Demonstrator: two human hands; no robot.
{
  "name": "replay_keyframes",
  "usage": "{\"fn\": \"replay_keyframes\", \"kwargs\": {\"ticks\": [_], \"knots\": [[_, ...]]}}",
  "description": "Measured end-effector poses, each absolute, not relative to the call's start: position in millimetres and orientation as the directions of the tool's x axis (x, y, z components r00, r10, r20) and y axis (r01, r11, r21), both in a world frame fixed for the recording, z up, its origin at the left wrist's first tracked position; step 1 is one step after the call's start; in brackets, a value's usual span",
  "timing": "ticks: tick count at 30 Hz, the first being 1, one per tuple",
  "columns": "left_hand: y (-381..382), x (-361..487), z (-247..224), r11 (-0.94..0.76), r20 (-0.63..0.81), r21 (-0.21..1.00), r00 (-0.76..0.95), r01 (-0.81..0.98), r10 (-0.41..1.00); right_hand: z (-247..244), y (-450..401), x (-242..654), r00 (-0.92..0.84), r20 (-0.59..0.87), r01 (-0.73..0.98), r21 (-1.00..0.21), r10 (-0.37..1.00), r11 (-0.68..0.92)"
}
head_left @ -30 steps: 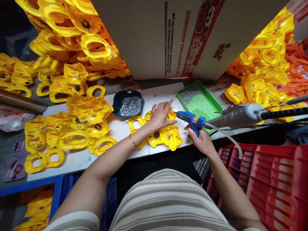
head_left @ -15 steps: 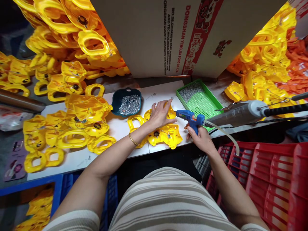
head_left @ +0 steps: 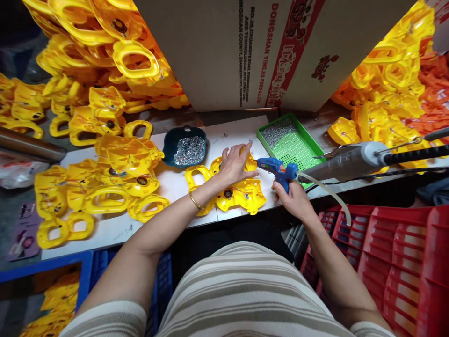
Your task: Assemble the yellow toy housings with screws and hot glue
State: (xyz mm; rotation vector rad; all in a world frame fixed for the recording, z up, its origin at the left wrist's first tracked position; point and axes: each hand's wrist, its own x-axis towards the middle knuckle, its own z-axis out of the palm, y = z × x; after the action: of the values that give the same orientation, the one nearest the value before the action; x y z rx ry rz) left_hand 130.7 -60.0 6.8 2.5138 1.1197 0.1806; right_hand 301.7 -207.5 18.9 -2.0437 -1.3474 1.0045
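We log the scene from large to small. A cardboard carton (head_left: 217, 56) with red print stands at the back of the bench. At our lower right sits a red plastic crate (head_left: 389, 252). A tall heap of yellow parts (head_left: 98, 51) fills the back left; a second yellow pile (head_left: 382, 89) lies back right, next to orange parts (head_left: 428, 93). In front of us runs a white board (head_left: 171, 182), and at lower left we see a blue crate (head_left: 86, 281) with more yellow pieces inside.

On the board's left part lies a cluster of yellow casings (head_left: 129, 154), some with ring-shaped handles. A grey cylindrical tool (head_left: 347, 161) extends in from the right, beside a green perforated tray (head_left: 298, 152). A dark teal bowl (head_left: 170, 145) stands left of the tray.

The yellow workpiece (head_left: 245, 199) lies on the board directly ahead of us, between bowl and right hand. Our left hand (head_left: 231, 166) is over its far portion, fingers spread; we cannot tell whether they pinch it. Our right hand (head_left: 294, 199) is wrapped around the handle of a blue glue gun (head_left: 277, 167). Its nozzle points left, close to the left thumb and the workpiece; contact is unclear.

Smallest items: a gold-coloured bangle (head_left: 194, 199) on our left wrist, a dark round component (head_left: 228, 193) in the workpiece, and shiny metal bits (head_left: 189, 150) in the bowl.
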Motion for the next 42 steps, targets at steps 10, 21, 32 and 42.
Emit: {"fn": "replay_keyframes", "kwargs": {"ticks": [10, 21, 32, 42], "knots": [[-58.9, 130.4, 1.7, -0.623, -0.013, 0.382, 0.678, 0.682, 0.734, 21.2, -205.8, 303.0, 0.274, -0.288, 0.655, -0.643, 0.918, -0.397], [-56.7, 128.8, 0.5, -0.640, -0.003, 0.403, 0.700, 0.655, 0.714, 21.2, -205.4, 304.6, 0.266, -0.295, 0.622, -0.675, 0.918, -0.397], [-44.8, 124.2, -1.5, -0.651, 0.001, 0.428, 0.721, 0.626, 0.693, 24.0, -207.2, 299.0, 0.235, -0.272, 0.541, -0.761, 0.933, -0.358], [-8.4, 103.0, 3.3, -0.621, 0.007, 0.383, 0.670, 0.684, 0.742, 35.4, -248.8, 292.8, 0.058, 0.216, 0.290, -0.938, 0.975, 0.191]]}}
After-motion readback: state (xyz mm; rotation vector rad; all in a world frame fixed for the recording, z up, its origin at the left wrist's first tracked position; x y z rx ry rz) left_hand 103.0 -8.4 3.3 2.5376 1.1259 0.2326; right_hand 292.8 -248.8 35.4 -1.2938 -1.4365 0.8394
